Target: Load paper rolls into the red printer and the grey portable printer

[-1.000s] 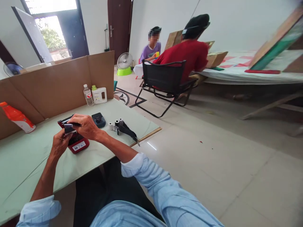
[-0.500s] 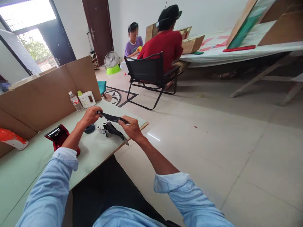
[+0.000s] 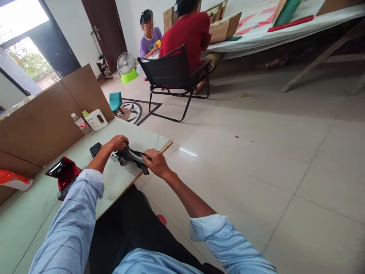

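Note:
My left hand (image 3: pixel 118 143) is closed on one end of a dark ribbon (image 3: pixel 135 156), the black strip of a small roll. The ribbon's other end is pinched by my right hand (image 3: pixel 156 162), so it spans the gap between them, low over the table corner. Beneath it lie small white-cored rolls (image 3: pixel 114 156), partly covered by the ribbon and my left hand. A red label-printer-like machine (image 3: pixel 66 174) stands with its lid up, left of my left forearm. Behind that wrist sits a dark rounded object (image 3: pixel 95 149) whose kind I cannot make out.
A clear bottle (image 3: pixel 82 125) and a white jug (image 3: pixel 97 120) stand by a cardboard partition (image 3: pixel 42 121). An orange-and-white container (image 3: pixel 15 180) lies at left. Beyond the table edge are a black chair (image 3: pixel 168 72) with a seated person, another person, and a fan (image 3: pixel 127 65).
The ribbon has come down over the rolls on the table, and my hands have moved slightly closer together. My view has shifted, so the room appears higher and further left.

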The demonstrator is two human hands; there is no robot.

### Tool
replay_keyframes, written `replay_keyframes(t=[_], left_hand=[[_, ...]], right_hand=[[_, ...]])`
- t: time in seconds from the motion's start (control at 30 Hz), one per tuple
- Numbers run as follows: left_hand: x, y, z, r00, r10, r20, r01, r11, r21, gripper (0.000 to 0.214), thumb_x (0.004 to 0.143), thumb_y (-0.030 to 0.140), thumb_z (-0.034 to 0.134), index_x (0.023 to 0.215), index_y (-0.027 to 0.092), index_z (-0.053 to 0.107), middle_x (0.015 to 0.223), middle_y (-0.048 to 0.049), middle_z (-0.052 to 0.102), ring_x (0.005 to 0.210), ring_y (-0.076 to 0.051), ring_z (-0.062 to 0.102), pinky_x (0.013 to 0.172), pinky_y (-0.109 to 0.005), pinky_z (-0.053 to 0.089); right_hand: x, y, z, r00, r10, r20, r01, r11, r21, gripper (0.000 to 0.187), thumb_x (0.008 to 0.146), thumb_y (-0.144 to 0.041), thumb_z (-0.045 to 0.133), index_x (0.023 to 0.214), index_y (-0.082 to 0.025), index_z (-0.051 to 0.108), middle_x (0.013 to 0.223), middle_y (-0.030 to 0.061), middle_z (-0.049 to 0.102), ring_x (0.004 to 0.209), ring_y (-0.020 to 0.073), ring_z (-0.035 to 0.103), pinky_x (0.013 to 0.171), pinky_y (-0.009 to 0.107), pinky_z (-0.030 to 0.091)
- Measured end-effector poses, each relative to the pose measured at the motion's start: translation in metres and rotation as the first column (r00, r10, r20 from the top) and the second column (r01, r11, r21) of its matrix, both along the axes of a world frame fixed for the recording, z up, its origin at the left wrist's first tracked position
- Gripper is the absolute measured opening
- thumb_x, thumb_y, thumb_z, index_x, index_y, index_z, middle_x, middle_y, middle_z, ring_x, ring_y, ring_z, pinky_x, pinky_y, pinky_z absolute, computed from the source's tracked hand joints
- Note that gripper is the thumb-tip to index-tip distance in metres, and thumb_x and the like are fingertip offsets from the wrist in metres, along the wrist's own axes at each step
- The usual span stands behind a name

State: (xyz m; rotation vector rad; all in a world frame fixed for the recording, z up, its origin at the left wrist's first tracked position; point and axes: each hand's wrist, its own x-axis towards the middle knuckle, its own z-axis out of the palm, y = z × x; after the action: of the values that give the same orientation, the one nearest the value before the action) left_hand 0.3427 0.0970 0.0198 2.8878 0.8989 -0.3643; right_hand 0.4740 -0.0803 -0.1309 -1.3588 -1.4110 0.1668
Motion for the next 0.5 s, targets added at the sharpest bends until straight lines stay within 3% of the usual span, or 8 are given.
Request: replay_keyframes(t=[0.23,0.4,0.5], left_hand=[[-0.013,0.004,0.001,0.994,-0.008,0.105,0.013,0.999,-0.047,0.053,0.088,0.017,0.051,0.137,0.014,0.073,0.140,-0.0140,0.074,0.121,-0.025,0.072,0.108,-0.031,0.053],[-0.041,0.000,0.013,0.978,0.140,0.152,-0.132,0.989,-0.061,0.065,0.079,0.013,0.060,0.144,0.015,0.065,0.134,-0.0162,0.075,0.114,-0.029,0.073,0.098,-0.035,0.057],[-0.053,-0.010,0.015,0.969,0.213,0.128,-0.213,0.977,-0.016,0.067,0.074,0.014,0.068,0.140,0.018,0.066,0.129,-0.0154,0.076,0.115,-0.032,0.072,0.094,-0.037,0.057]], right_hand=[[-0.005,-0.006,-0.005,0.995,0.029,0.101,-0.024,0.998,-0.049,0.023,0.101,-0.026,0.059,0.111,-0.021,0.079,0.093,0.0097,0.077,0.092,0.0268,0.067,0.089,0.041,0.053],[-0.004,-0.011,-0.009,0.998,0.036,0.045,-0.036,0.999,0.007,0.033,0.101,-0.029,0.058,0.130,-0.020,0.073,0.112,0.0138,0.077,0.105,0.0307,0.069,0.100,0.048,0.055],[-0.008,-0.019,0.004,0.998,0.005,-0.057,-0.001,0.998,0.070,0.041,0.101,-0.035,0.059,0.137,-0.018,0.069,0.127,0.0186,0.072,0.120,0.0348,0.067,0.109,0.055,0.054]])
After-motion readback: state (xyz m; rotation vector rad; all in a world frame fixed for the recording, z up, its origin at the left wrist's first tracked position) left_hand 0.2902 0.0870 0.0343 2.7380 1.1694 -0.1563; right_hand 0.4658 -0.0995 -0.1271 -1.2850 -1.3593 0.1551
